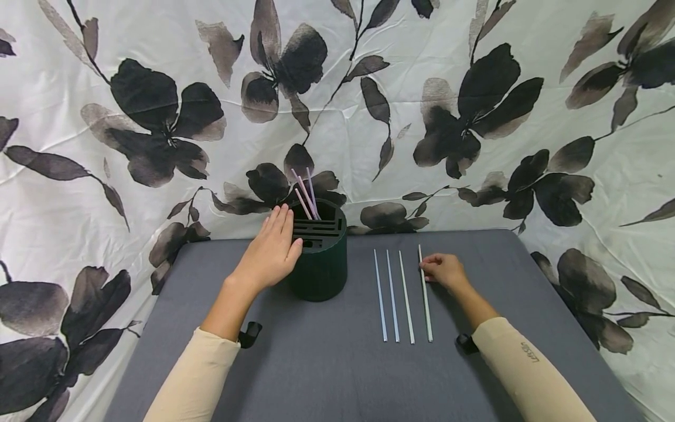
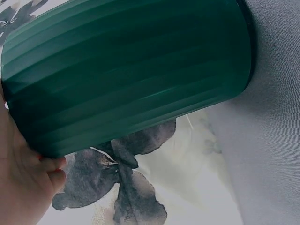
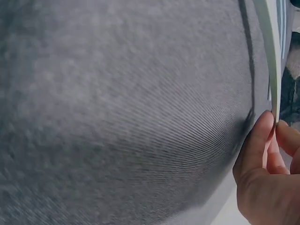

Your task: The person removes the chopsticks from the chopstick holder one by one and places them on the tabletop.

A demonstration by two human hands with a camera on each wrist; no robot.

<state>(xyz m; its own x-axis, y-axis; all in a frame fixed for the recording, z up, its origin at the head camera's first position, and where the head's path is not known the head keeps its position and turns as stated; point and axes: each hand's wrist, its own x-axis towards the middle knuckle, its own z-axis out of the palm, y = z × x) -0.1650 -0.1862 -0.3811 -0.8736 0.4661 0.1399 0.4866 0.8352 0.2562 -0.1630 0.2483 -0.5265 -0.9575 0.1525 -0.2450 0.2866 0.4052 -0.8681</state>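
Observation:
My right hand [image 1: 445,271] pinches a thin pale green stick [image 1: 426,305] between thumb and fingertips, near its far end. In the right wrist view the stick [image 3: 271,51] runs up from the fingertips, with its shadow on the cloth beside it. Left of it lie several similar sticks [image 1: 392,299], bluish and pale green, roughly parallel. My left hand [image 1: 269,249] rests on the left side of a dark green round holder [image 1: 321,272], fingers straight along the rim and thumb at the front. The holder's ribbed wall [image 2: 131,65] fills much of the left wrist view.
Several pinkish-purple sticks [image 1: 307,196] stand in the holder's rear opening, behind its slotted top. A grey cloth [image 1: 327,363] covers the table. Behind it hangs a white curtain [image 1: 390,176] with a dark flower print.

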